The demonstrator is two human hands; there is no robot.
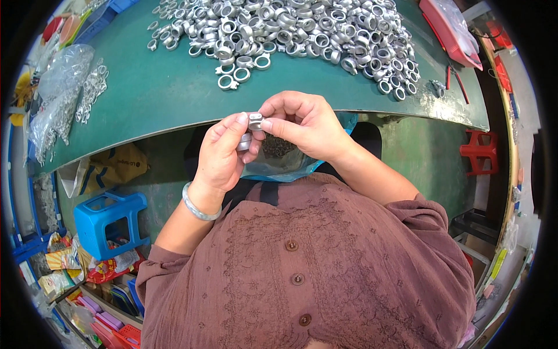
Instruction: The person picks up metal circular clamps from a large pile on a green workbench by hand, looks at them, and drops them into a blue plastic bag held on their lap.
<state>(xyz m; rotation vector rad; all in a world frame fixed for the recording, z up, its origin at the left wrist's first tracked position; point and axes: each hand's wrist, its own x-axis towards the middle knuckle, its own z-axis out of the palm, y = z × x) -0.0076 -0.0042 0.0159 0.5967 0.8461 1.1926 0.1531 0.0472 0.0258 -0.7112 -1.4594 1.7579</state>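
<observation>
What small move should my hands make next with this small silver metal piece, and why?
Probably steady the small silver metal piece with the left hand and adjust it with the right hand. Both hands meet at it, and the left also holds a rounded silver metal part lower down, so the right seems freer.

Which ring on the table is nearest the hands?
The lowest ring in the picture of the few jutting from the left half of the pile; it lies closest to the left hand.

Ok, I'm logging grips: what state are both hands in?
Left hand: closed, holding a small silver metal fitting and a silver metal ring.
Right hand: closed, thumb and finger on that same fitting.
</observation>
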